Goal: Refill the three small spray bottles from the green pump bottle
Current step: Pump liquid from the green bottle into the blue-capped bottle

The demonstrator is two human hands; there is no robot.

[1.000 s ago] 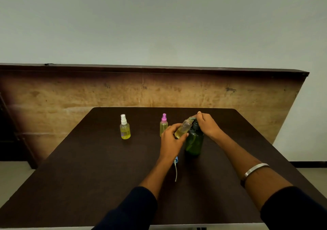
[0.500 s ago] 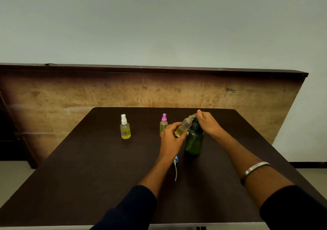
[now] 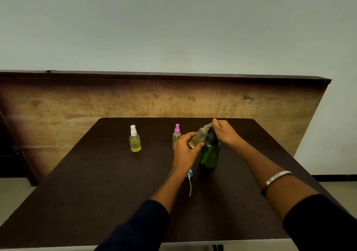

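The green pump bottle (image 3: 210, 155) stands upright on the dark table (image 3: 100, 189). My left hand (image 3: 185, 152) grips a small uncapped spray bottle (image 3: 199, 137), tilted with its mouth up against the pump spout. My right hand (image 3: 225, 133) rests on top of the pump head, fingers curled over it. That bottle's blue spray cap with its dip tube (image 3: 190, 181) lies on the table below my left wrist. A white-capped spray bottle (image 3: 135, 141) and a pink-capped one (image 3: 176, 136) stand upright further left, both holding yellow liquid.
A wooden panel wall (image 3: 77, 104) rises just behind the table's far edge. The table's near edge (image 3: 212, 242) runs under my forearms. A metal bangle (image 3: 276, 179) sits on my right wrist.
My right hand has risen slightly on the pump head. The tilted bottle in my left hand stays at the spout; nothing else has moved.
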